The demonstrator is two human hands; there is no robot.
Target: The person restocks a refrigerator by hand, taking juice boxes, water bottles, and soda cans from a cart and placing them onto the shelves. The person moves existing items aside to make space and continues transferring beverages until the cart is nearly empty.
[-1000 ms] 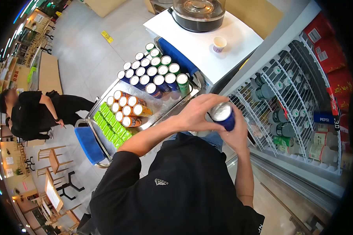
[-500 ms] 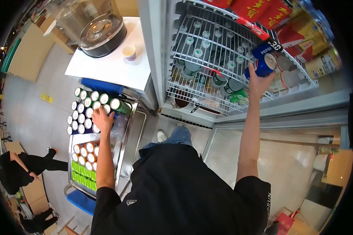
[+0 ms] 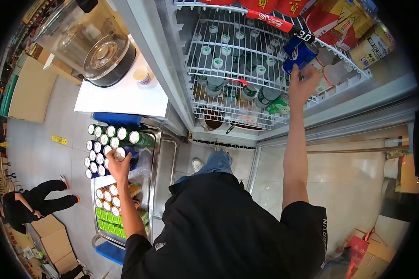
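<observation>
At two o'clock, the person's right hand is open, fingers spread just beside a blue can inside a fridge with wire shelves. Near nine o'clock, the left hand grips another blue can on the cart side; orange cans stand at eight o'clock.

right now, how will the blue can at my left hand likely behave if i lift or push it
The blue can probably feels stiff, given its metal-looking lid. Being smooth and round, it could roll if laid sideways. Taller than wide, it might tip if pushed near the top.
</observation>
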